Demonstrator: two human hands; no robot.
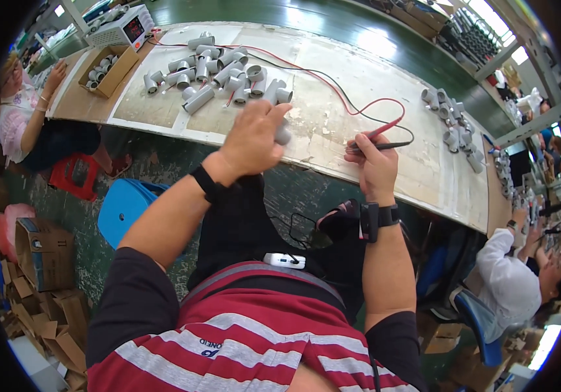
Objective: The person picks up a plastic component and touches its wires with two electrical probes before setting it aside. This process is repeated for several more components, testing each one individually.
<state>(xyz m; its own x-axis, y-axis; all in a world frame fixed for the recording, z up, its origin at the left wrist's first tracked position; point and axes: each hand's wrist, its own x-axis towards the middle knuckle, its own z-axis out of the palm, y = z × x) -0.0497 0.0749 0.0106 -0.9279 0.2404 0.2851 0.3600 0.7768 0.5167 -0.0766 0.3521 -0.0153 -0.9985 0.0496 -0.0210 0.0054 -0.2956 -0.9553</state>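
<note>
My left hand [253,140], a little smeared by motion, is closed at the table's near edge around a grey cylindrical part [283,134]. The hand hides much of that part. Just beyond it lies a loose pile of similar grey T-shaped cylindrical parts [202,72], a few with thin red wires. In my right hand [377,166], a red test probe [385,129] and a black test probe [395,144] are gripped together, their tips close to the table's front edge. Their leads loop back across the table.
A power supply [123,29] with a red display stands at the far left, near an open cardboard box [107,70] of grey parts. More grey parts [454,124] lie at the table's right. People sit at both sides. A blue stool [123,210] stands below left.
</note>
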